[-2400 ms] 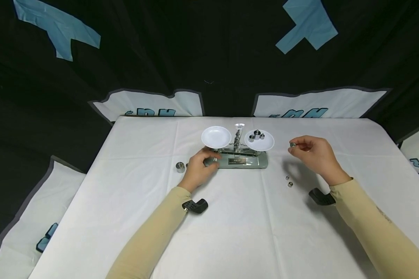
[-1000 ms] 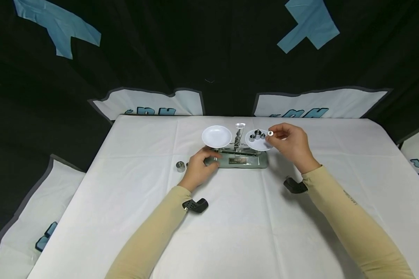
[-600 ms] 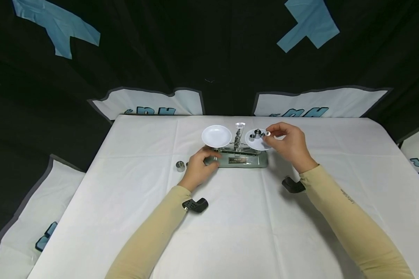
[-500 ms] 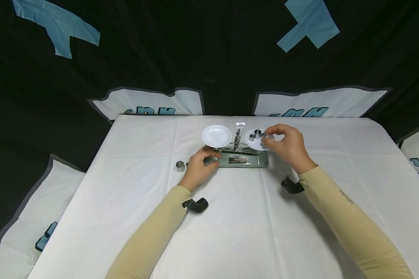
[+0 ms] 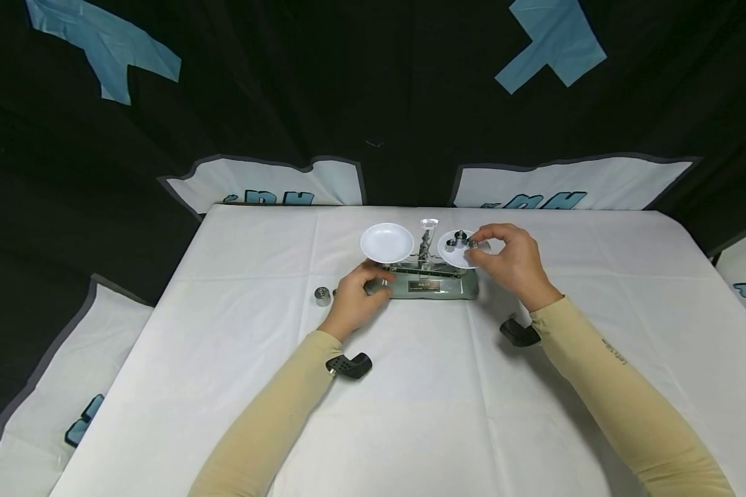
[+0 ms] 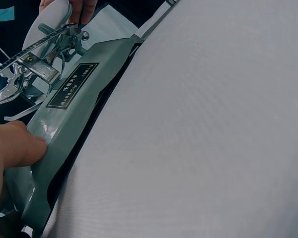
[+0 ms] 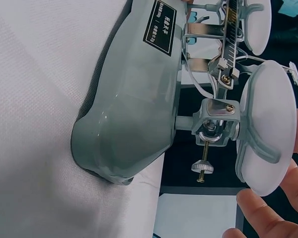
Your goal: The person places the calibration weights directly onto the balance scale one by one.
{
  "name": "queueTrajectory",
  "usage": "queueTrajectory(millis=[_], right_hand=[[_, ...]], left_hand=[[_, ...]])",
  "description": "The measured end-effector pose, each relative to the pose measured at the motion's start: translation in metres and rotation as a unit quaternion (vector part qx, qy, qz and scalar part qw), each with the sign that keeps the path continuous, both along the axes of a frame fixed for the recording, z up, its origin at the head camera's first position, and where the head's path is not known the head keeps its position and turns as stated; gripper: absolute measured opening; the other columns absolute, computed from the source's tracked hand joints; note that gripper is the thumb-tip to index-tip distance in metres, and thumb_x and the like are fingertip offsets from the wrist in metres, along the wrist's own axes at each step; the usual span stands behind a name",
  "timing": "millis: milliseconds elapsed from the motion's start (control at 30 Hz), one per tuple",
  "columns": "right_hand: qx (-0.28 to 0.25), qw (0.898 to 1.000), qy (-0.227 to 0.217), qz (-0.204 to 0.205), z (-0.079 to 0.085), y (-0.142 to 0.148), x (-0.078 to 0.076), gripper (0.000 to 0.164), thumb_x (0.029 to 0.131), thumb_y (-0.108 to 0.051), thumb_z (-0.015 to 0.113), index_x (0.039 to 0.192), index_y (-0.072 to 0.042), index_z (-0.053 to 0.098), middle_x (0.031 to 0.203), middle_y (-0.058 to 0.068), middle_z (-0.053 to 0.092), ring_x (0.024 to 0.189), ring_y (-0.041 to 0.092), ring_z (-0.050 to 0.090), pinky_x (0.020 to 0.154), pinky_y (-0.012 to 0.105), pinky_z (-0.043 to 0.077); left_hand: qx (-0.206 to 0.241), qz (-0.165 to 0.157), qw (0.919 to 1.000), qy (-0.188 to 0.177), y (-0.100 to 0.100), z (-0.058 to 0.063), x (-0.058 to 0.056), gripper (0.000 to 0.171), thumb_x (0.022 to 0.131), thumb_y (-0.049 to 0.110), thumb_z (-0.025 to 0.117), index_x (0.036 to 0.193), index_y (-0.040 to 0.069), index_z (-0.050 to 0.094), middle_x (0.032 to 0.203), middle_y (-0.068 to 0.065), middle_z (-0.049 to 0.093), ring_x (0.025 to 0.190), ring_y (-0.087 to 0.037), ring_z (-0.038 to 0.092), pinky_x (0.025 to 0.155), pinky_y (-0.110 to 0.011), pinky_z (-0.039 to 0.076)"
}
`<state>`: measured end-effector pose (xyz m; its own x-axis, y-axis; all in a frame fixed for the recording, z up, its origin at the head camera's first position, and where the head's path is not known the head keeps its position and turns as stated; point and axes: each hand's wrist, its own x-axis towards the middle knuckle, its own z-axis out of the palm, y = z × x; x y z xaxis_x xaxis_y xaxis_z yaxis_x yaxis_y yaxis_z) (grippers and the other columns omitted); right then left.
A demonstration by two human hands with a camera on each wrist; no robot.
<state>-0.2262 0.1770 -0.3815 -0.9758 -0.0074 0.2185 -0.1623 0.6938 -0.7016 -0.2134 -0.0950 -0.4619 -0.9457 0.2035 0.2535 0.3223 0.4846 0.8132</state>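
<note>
A grey-green balance scale (image 5: 438,290) with two white pans stands near the back of the table. My left hand (image 5: 356,297) grips the left end of its base, and the left wrist view shows the thumb (image 6: 27,146) on the painted metal. Low over the right pan (image 5: 456,259), my right hand (image 5: 514,266) pinches a small metal weight (image 5: 473,244) between thumb and index finger. Other metal weights (image 5: 461,238) stand on that pan beside it. The left pan (image 5: 387,243) bears nothing. In the right wrist view the pan hides the held weight, with fingers (image 7: 260,213) showing past its edge.
A larger metal weight (image 5: 322,297) stands on the white tablecloth (image 5: 410,400) left of my left hand, with another mostly hidden behind that hand. A black wrist camera (image 5: 519,332) hangs under the right wrist. Dark curtains (image 5: 404,103) hang behind the table.
My right hand has carried the small weight from the table's right side leftward to the right pan and lowered it among the other weights. My left hand has stayed on the base.
</note>
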Motion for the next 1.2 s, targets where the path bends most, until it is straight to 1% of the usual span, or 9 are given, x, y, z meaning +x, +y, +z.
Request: queueTrajectory(millis=[167,333,600,767,933,1200], right_hand=[[0.002,1.000,-0.012,-0.004,-0.0008,0.0000,0.0000,0.021,0.080,-0.013,0.073,0.099,-0.003,0.070,0.124,0.017,0.062,0.125,0.035,0.051,0.104,0.053,0.040],[0.004,1.000,-0.029,-0.009,0.0000,-0.0004,-0.0003,0.023,0.082,-0.015,0.072,0.100,-0.003,0.070,0.127,0.017,0.061,0.124,0.035,0.050,0.093,0.046,0.044],[0.002,0.999,-0.052,-0.014,0.0013,-0.0009,-0.0012,0.024,0.082,-0.017,0.072,0.102,-0.004,0.069,0.129,0.016,0.061,0.121,0.034,0.050,0.077,0.034,0.042],[0.000,0.998,-0.056,-0.016,0.0023,-0.0010,-0.0015,0.024,0.083,-0.018,0.072,0.102,-0.004,0.069,0.128,0.016,0.061,0.117,0.034,0.050,0.069,0.030,0.040],[0.000,0.998,-0.063,-0.019,0.0033,-0.0007,-0.0012,0.025,0.084,-0.019,0.070,0.105,-0.004,0.069,0.129,0.016,0.061,0.120,0.035,0.049,0.070,0.030,0.042],[0.000,0.998,-0.053,-0.016,0.0023,0.0020,-0.0003,0.027,0.085,-0.017,0.067,0.109,-0.004,0.068,0.131,0.018,0.061,0.125,0.034,0.048,0.086,0.040,0.045]], left_hand=[[0.002,-0.001,1.0000,-0.005,0.0002,-0.0002,-0.0003,0.019,0.082,0.008,0.069,0.100,0.012,0.073,0.133,-0.007,0.062,0.140,-0.025,0.042,0.118,-0.039,0.034],[0.002,-0.001,1.0000,-0.008,0.0006,0.0005,0.0003,0.019,0.082,0.008,0.068,0.100,0.012,0.073,0.131,-0.007,0.062,0.141,-0.025,0.041,0.118,-0.038,0.033],[0.004,0.001,1.0000,-0.004,0.0005,0.0006,0.0005,0.019,0.081,0.008,0.069,0.100,0.012,0.073,0.130,-0.008,0.063,0.141,-0.027,0.041,0.118,-0.040,0.033],[0.005,-0.001,1.0000,-0.003,0.0006,0.0013,0.0001,0.019,0.081,0.007,0.069,0.100,0.011,0.073,0.129,-0.008,0.064,0.141,-0.026,0.042,0.118,-0.038,0.033],[0.005,-0.002,1.0000,-0.005,0.0009,0.0010,-0.0005,0.018,0.082,0.008,0.069,0.099,0.011,0.073,0.129,-0.007,0.064,0.141,-0.025,0.042,0.118,-0.038,0.034],[0.009,0.000,0.9999,-0.006,0.0010,0.0005,-0.0007,0.018,0.082,0.007,0.070,0.099,0.011,0.073,0.128,-0.006,0.064,0.140,-0.024,0.043,0.118,-0.036,0.034]])
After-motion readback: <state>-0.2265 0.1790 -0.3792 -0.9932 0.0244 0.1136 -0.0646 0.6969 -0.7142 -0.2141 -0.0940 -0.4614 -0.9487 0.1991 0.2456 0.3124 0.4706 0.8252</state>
